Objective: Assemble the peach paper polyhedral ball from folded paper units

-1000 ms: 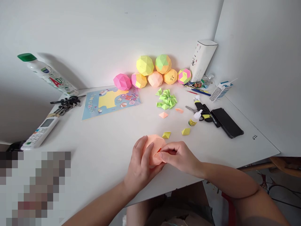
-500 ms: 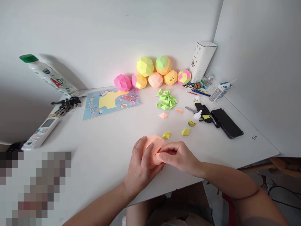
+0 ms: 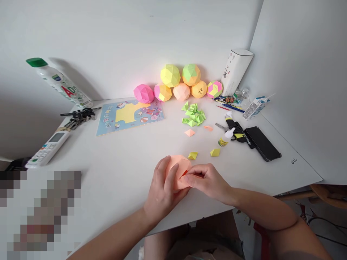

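A peach folded-paper ball [image 3: 179, 164] sits in my left hand [image 3: 164, 184], whose fingers wrap round its left side and underside. My right hand [image 3: 207, 180] pinches a peach paper piece at the ball's right side, by a dark orange gap in its surface. Whether that piece is loose or joined to the ball I cannot tell. Just beyond the hands lie two yellow folded-paper pieces, a left one [image 3: 193, 155] and a right one [image 3: 215, 152]. Farther back are a peach piece [image 3: 189, 132] and a pile of green folded pieces [image 3: 194, 115].
Several finished paper balls [image 3: 170, 76] stand along the wall. A glue bottle [image 3: 224, 139], scissors [image 3: 230, 130] and a black phone [image 3: 262, 143] lie to the right. At left are a picture board [image 3: 108, 124], keys [image 3: 81, 116], a remote control [image 3: 48, 150] and a white bottle [image 3: 62, 85].
The view has shifted slightly. Both hands keep their hold on the ball, and the dark orange gap by my right fingertips shows a little more.
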Demonstrator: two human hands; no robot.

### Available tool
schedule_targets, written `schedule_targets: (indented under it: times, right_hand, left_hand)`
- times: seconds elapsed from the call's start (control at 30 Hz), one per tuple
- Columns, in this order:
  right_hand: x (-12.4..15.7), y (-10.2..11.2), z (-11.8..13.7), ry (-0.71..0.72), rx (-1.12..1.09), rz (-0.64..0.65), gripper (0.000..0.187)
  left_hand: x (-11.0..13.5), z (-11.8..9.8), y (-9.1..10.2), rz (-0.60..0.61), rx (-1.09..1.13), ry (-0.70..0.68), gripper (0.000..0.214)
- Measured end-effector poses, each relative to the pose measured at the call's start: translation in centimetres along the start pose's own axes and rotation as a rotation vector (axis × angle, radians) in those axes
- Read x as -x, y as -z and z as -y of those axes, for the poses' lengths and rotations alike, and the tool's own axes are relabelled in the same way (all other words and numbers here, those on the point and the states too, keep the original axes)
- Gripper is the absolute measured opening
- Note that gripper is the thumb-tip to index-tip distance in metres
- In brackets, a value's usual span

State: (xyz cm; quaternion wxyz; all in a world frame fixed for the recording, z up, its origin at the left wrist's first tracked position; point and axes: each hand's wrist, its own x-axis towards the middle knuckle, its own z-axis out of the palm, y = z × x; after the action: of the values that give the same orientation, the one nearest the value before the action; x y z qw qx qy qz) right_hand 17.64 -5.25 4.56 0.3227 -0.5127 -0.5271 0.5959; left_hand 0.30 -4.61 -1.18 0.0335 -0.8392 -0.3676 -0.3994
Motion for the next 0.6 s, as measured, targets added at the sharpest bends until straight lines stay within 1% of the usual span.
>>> schedule_targets:
  times: [0.1, 0.23, 0.47, 0.6]
  right_hand:
    - [-0.02, -0.1, 0.02, -0.004, -0.013, -0.004, 0.03]
    - [0.07, -0.28, -0.01, -0.02, -0.023, -0.058, 0.027]
    - [0.32, -0.44, -0.29, 0.007, 0.038, -0.119, 0.022]
    - [0.36, -0.54, -0.48, 0.019, 0.035, -0.129, 0.026]
  left_hand:
    - [0.03, 0.03, -0.04, 0.0, 0.0, 0.004, 0.068]
    - [0.03, -0.03, -0.1, -0.003, -0.005, -0.001, 0.068]
    - [0.02, -0.16, -0.1, 0.0, -0.003, 0.002, 0.07]
    - [0.07, -0.08, -0.14, 0.001, 0.005, 0.006, 0.069]
